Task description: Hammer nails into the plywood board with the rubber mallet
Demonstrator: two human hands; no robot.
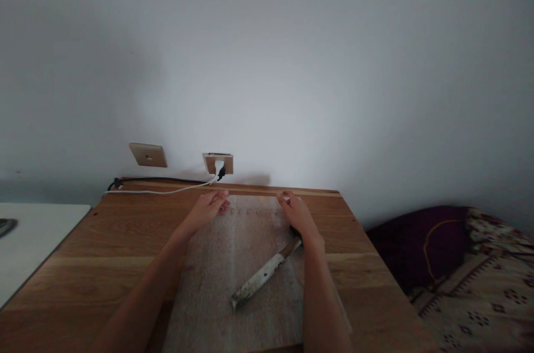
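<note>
A worn wooden board (208,286) lies flat on the wooden table. Along its far edge runs a row of several small nails (249,210), too small to make out well. My left hand (211,205) is at the board's far left corner, its fingers loosely curved and apart. At the far right corner, my right hand (294,210) has its fingers bent and spread, with nothing visible in them. A hammer (261,281) rests diagonally on the board, its handle whitish and stained. My right wrist and forearm partly hide its dark head.
The wooden table (117,236) stands against a pale wall. A wall socket (228,164) holds a white plug, with white and black cables along the table's back edge. A white surface (37,236) is on the left; patterned fabric (479,303) lies lower right.
</note>
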